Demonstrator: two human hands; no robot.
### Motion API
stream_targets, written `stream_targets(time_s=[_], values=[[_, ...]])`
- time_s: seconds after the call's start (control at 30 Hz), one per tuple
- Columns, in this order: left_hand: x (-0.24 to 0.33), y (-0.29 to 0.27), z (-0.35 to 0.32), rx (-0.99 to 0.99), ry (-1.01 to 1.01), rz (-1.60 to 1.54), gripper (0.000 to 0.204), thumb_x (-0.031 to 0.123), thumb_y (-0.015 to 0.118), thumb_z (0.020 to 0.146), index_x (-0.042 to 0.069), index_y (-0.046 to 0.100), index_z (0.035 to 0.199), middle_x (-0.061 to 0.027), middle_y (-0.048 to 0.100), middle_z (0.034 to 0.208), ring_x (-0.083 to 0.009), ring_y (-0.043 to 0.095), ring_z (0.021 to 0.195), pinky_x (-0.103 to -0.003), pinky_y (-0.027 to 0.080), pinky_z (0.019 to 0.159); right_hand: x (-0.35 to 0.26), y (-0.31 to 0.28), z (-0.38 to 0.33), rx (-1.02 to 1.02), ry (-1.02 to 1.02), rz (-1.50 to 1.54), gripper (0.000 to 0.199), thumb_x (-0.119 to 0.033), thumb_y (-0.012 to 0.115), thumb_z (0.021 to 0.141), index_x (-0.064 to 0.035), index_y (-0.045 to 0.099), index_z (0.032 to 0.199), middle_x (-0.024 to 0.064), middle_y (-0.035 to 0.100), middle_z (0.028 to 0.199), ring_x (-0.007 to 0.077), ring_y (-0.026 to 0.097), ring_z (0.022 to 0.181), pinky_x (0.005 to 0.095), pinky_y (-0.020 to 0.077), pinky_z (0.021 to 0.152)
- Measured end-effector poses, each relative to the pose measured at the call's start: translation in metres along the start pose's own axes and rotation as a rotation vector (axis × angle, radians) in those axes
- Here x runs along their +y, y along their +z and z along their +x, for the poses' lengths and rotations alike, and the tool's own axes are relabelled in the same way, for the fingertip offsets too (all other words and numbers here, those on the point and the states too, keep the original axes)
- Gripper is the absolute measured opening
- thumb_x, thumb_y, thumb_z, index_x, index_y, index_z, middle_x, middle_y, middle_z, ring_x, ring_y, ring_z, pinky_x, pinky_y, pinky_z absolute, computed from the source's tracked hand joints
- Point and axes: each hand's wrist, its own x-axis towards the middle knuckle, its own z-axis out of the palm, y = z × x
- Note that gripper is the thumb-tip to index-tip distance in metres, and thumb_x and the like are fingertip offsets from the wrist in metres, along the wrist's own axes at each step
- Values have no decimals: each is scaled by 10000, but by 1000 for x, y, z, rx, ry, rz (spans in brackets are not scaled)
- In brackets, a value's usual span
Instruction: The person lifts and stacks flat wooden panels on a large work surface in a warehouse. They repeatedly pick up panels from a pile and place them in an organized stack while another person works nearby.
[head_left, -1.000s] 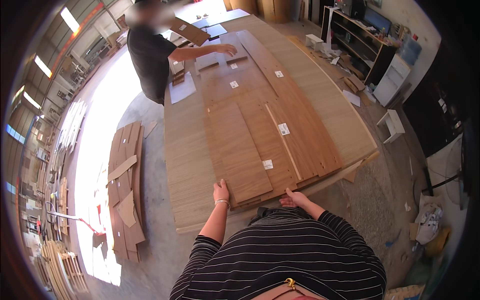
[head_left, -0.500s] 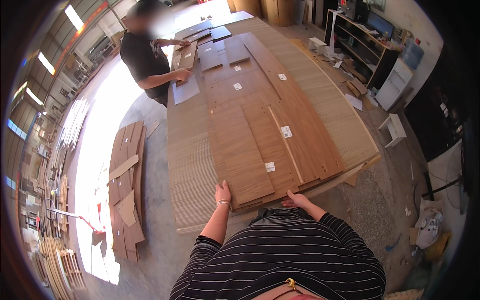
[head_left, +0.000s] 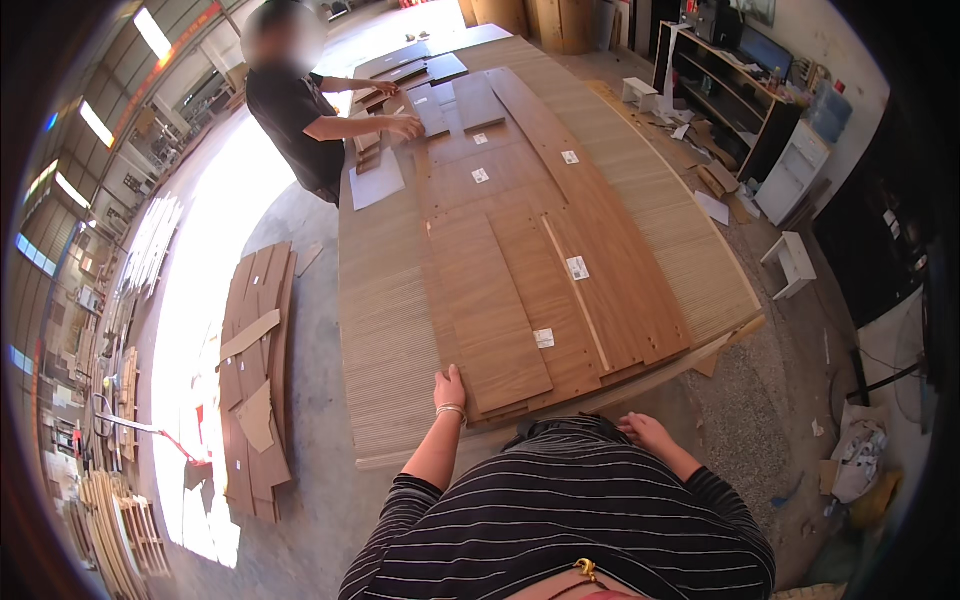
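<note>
My left hand (head_left: 449,389) is closed on the near left corner of a brown wooden panel (head_left: 490,345), part of a layered set lying flat on the table. My right hand (head_left: 648,432) is off the panels, close to my waist by the table's near edge. Its fingers are loosely bent, and nothing shows in them. White labels lie on several panels, one label (head_left: 543,339) on a panel near me and another label (head_left: 577,267) farther along. Across the stack, long panels (head_left: 620,270) run away from me on the right.
At the table's far left a co-worker (head_left: 290,125) reaches over smaller boards (head_left: 370,150). The table is covered with ribbed tan sheeting (head_left: 385,350). More brown panels (head_left: 250,400) lie stacked on the floor at left. On the right stand a small white stool (head_left: 788,264) and a shelf (head_left: 715,95).
My right hand has let go of the panel's near edge and drawn back to the right. My left hand stays at the corner. The co-worker's hands have moved right, toward the panel stack.
</note>
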Motion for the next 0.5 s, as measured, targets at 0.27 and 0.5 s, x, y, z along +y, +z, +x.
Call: stream_targets(time_s=[0.27,0.5], values=[[0,-2,0,-19,-16,8,571,503,355,857,-12,413,1095,-311,511,1058,-459,471,1002,-467,377,852,-25,-22,-151,-11,-476,-586,507,-44,649,730,-24,436,1190,126,524,1119,210,560,883,307,461,800],[-4,3,4,-27,-11,35,559,495,353,861,-9,407,1098,-316,512,1050,-466,473,994,-473,377,847,49,-39,-123,25,-853,-860,430,-61,588,765,-32,467,1176,135,471,1166,275,504,993,342,403,887]])
